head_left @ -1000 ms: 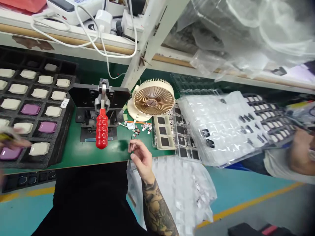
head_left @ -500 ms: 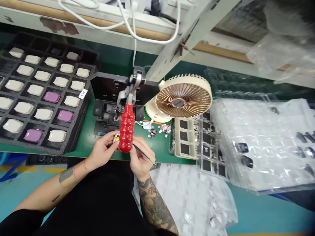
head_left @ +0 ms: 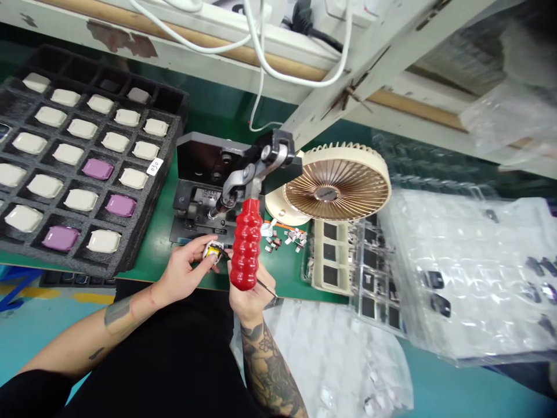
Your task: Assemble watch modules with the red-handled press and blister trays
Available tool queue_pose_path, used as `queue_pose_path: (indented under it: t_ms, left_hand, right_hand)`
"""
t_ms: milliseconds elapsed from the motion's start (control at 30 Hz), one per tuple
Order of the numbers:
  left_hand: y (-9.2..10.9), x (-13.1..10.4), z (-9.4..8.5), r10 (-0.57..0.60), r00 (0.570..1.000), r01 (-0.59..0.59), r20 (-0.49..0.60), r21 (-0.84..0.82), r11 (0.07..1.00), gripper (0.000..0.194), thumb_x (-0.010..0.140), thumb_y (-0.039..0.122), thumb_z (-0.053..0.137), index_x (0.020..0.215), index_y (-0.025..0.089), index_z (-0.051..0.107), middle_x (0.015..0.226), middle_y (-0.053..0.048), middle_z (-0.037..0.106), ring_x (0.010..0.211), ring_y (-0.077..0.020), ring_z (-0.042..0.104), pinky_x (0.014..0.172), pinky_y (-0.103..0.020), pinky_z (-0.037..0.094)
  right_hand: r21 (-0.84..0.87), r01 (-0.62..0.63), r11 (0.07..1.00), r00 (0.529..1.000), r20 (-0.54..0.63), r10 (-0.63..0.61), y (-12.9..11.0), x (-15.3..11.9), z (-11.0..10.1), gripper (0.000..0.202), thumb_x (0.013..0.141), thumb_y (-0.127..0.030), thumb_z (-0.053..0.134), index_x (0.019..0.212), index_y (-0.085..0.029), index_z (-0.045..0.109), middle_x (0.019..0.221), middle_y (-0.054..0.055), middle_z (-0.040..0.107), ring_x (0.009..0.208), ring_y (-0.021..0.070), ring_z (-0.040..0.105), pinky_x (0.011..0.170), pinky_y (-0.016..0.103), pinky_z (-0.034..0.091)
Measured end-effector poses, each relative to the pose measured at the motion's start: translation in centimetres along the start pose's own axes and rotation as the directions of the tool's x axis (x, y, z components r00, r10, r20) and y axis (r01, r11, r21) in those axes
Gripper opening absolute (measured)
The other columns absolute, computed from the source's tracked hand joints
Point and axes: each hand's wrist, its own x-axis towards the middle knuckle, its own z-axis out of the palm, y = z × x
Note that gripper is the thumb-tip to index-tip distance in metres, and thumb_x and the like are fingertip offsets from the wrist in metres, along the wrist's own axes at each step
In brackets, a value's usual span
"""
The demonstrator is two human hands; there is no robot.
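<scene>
My left hand (head_left: 185, 270) pinches a small white watch case (head_left: 210, 247) with a yellow part inside, held just in front of the black clamp press (head_left: 204, 200). In my right hand (head_left: 252, 296) is a pair of dark, slender tweezers (head_left: 266, 287), its tip reaching the open side of the case. The press's red ribbed handle (head_left: 246, 244) hangs in front of my right fingers and hides part of them. Small loose parts (head_left: 296, 238) lie on the green bench beyond that hand.
Left stands a stack of black foam trays (head_left: 148, 191) with cream and purple watch cases. A beige fan (head_left: 337, 186) sits right of the press. Further right are a beige compartment box (head_left: 319, 284) and stacked clear plastic trays (head_left: 478, 302). White cables (head_left: 300, 72) hang above.
The view has shifted, so the bench things sit a little differently in it. The watch case now shows more of its yellow inside, and the tweezers' tip is at it.
</scene>
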Motion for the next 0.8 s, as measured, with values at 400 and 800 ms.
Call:
queue_pose_path:
  t_ms: [400, 800]
  left_hand:
    - [0.7, 0.2, -0.2, 0.021, 0.999, -0.021, 0.037, -0.006, 1.0, 0.044, 0.102, 0.033, 0.078, 0.142, 0.015, 0.074, 0.095, -0.009, 0.086, 0.073, -0.0206, 0.082, 0.071, -0.031, 0.069]
    - [1.0, 0.4, 0.1, -0.047, 0.999, 0.045, -0.013, -0.1, 0.994, 0.049, 0.103, 0.04, 0.078, 0.144, 0.014, 0.069, 0.1, -0.011, 0.085, 0.076, -0.0218, 0.083, 0.071, -0.032, 0.068]
  right_hand:
    - [0.176, -0.29, 0.941, 0.956, -0.002, 0.294, 0.5, -0.3, 0.5, 0.014, 0.1, -0.032, 0.077, 0.107, -0.023, 0.085, 0.101, 0.009, 0.083, 0.088, 0.0249, 0.081, 0.082, 0.042, 0.07]
    - [0.257, -0.227, 0.939, 0.95, -0.152, 0.271, 0.9, -0.6, -0.9, 0.015, 0.102, -0.036, 0.077, 0.11, -0.026, 0.084, 0.106, 0.009, 0.081, 0.103, 0.0253, 0.078, 0.091, 0.043, 0.067]
